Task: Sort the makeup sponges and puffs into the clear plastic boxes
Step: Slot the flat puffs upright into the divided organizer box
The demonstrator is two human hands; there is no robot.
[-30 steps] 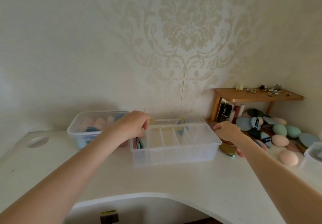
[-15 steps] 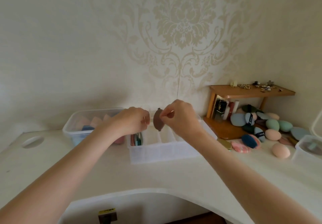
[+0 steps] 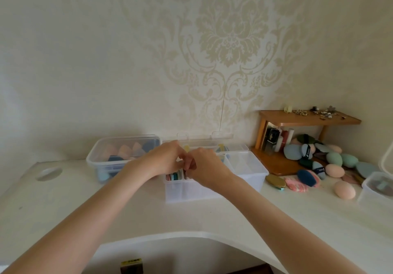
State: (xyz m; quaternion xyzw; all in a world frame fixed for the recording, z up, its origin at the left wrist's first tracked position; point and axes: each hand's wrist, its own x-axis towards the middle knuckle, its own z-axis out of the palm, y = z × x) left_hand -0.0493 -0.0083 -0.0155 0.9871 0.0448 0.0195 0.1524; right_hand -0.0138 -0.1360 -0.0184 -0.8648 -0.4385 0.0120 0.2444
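Note:
A clear divided box stands at the middle of the white desk. Its leftmost compartment holds upright flat puffs in pink, teal and white. My right hand pinches a dark brown puff at that compartment; only a thin dark edge of it shows. My left hand is curled over the same spot, touching my right hand's fingers, with its fingertips hidden. A second clear box at the left holds orange, pink and blue sponges.
A pile of puffs and egg sponges lies at the right by a wooden shelf. A gold puff, a pink striped puff and a peach egg sponge lie nearer. Another clear box sits at the right edge.
My right hand picked a brown puff from the right, carried it left, and has lowered it into the leftmost compartment. My left hand stayed at the box's left end.

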